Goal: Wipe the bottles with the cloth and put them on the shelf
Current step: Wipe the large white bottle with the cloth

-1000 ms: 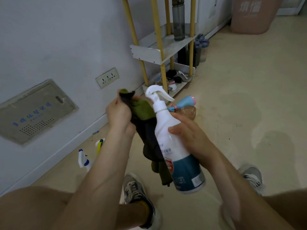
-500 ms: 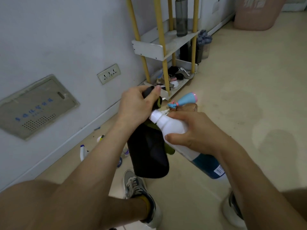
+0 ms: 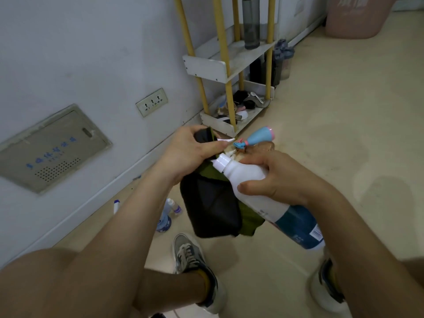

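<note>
White-and-teal bottle [image 3: 270, 198], black-and-olive cloth [image 3: 213, 212], yellow-poled shelf [image 3: 226, 65].

- White spray bottle [image 3: 250, 177], teal lower label: off the floor, tilted, nozzle end up-left, base down-right.
- Cloth [image 3: 211, 210], black and olive green: bunched round the bottle's trigger head, rest hanging under the bottle.
- Shelf [image 3: 207, 68], yellow poles, white boards: against the wall.
- Grey bottle [image 3: 251, 24]: upright on a shelf board.
- Blue-pink sprayer [image 3: 260, 135]: just behind the white bottle.
</note>
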The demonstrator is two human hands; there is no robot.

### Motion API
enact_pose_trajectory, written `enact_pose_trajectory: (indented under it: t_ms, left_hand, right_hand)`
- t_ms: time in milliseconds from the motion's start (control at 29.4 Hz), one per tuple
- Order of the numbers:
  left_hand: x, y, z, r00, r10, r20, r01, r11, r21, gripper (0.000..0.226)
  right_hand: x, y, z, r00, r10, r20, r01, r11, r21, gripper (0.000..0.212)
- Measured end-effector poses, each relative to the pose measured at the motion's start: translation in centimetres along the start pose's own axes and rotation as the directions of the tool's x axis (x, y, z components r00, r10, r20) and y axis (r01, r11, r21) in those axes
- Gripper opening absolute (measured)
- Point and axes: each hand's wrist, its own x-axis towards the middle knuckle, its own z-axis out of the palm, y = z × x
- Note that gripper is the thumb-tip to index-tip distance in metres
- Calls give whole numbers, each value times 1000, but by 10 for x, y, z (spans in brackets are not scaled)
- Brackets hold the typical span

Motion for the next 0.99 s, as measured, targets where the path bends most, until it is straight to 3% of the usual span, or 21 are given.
enact_pose_trajectory:
  t_ms: [68, 136, 204, 272, 408, 545, 613, 681, 715, 783, 817, 885, 919, 987]
  left_hand:
    - [4, -1, 7, 990, 134, -43, -120, 966, 230, 22]
    - [4, -1, 7, 966, 259, 23, -241, 858, 453, 30]
    - [4, 0, 2, 922, 352, 162, -360, 624, 694, 38]
    - [5, -4, 1, 882, 384, 273, -425, 397, 814, 37]
    - [9, -6, 0, 806, 407, 429, -530, 172, 831, 43]
    - [16, -11, -1, 698, 471, 540, -660, 129, 740, 54]
    - [19, -19, 1, 589, 510, 627, -740, 30, 672, 51]
    - [25, -23, -1, 536, 573, 620, -767, 23, 641, 40]
    - [26, -24, -2, 559, 579, 593, -758, 67, 649, 37]
    - [23, -20, 2, 671, 503, 545, -676, 113, 728, 35]
    - [22, -19, 6, 717, 416, 559, -630, 43, 776, 33]
    - [20, -15, 18, 731, 260, 631, -609, -169, 775, 27]
    - [20, -12, 24, 731, 180, 659, -621, -226, 751, 24]
    - [24, -10, 32, 763, 89, 640, -611, -223, 760, 22]
  right_hand:
    - [-2, 4, 0, 1000, -7, -4, 6, 1000, -26, 59]
    - [-3, 6, 0, 1000, 1, 14, -1, 999, -33, 58]
    - [-2, 10, -3, 999, 17, 42, -14, 998, -56, 59]
    - [0, 13, -8, 997, 31, 76, -21, 991, -130, 63]
    - [3, 11, -21, 993, 43, 112, -13, 967, -255, 58]
    - [5, -4, -33, 985, 17, 173, 53, 919, -391, 38]
    - [6, -11, -34, 981, 14, 191, 77, 886, -456, 40]
    - [8, -19, -33, 978, 10, 209, 100, 855, -509, 47]
    - [10, -23, -32, 973, 9, 229, 118, 837, -534, 48]
    - [15, -29, -29, 959, 6, 283, 167, 795, -583, 41]
    - [18, -30, -27, 951, 13, 309, 187, 771, -609, 38]
    - [23, -27, -19, 930, 53, 362, 211, 732, -648, 43]
    - [25, -23, -14, 919, 67, 387, 220, 729, -648, 45]
    - [27, -14, -6, 915, 49, 401, 223, 767, -602, 42]
